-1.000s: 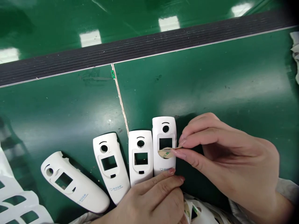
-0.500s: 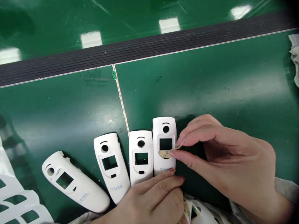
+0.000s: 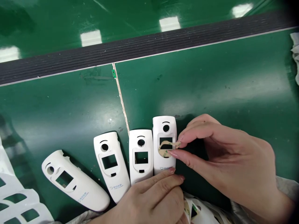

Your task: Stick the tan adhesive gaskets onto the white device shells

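Observation:
Several white plastic device casings lie side by side on the green mat, each with a square window and a round hole. My right hand (image 3: 224, 158) pinches the tan edge of an adhesive sticker (image 3: 164, 150) between thumb and forefinger. That sticker lies across the lower part of the window in the rightmost casing (image 3: 164, 127). My left hand (image 3: 149, 199) holds that casing's lower end against the mat, its fingertips also lying over the neighbouring casing (image 3: 141, 165). Two more casings (image 3: 112, 174) (image 3: 74, 183) fan out to the left.
A seam with a small green part (image 3: 113, 73) runs through the green mat (image 3: 198, 90), which ends at a black ribbed strip (image 3: 116, 57). White die-cut sheet (image 3: 21, 199) lies at lower left, sticker sheets (image 3: 198, 213) at bottom, cloth (image 3: 295, 53) at right.
The tan sticker edge has curled up over the window, and my right fingertips have shifted up with it. My left hand and the casings stay nearly still.

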`<state>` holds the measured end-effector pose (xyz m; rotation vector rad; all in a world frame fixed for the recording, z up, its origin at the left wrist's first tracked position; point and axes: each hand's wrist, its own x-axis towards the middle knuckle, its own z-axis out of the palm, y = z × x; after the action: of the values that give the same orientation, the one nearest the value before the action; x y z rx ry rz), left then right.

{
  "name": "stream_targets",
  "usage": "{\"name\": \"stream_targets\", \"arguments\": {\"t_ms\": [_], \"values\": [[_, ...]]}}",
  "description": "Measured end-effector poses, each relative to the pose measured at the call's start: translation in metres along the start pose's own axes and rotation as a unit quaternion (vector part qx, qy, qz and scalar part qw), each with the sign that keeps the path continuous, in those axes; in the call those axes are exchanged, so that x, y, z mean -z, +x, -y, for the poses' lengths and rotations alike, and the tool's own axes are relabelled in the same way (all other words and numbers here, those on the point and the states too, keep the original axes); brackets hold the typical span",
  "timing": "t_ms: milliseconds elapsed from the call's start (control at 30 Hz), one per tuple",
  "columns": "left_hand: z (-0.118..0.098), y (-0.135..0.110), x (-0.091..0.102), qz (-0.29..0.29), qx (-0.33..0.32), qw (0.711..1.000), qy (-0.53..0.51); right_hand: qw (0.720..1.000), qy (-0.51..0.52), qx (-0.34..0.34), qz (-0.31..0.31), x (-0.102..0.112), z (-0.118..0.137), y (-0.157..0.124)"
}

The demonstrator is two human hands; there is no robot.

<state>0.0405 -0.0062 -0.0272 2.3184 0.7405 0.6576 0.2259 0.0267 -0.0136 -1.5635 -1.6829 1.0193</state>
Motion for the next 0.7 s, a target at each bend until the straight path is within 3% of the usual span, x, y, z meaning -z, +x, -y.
{"name": "stream_targets", "arguments": {"t_ms": [467, 533, 700], "values": [[0.004, 0.001, -0.005, -0.001, -0.007, 1.0, 0.009, 1.0, -0.008, 0.002, -0.005, 0.0, -0.001, 0.0], [0.001, -0.001, -0.01, -0.026, -0.009, 0.999, 0.015, 1.0, -0.005, 0.007, -0.005, -0.001, -0.001, 0.0], [-0.004, -0.004, -0.023, -0.153, -0.001, 0.988, 0.012, 1.0, -0.003, 0.01, -0.004, -0.001, -0.001, 0.002]]}}
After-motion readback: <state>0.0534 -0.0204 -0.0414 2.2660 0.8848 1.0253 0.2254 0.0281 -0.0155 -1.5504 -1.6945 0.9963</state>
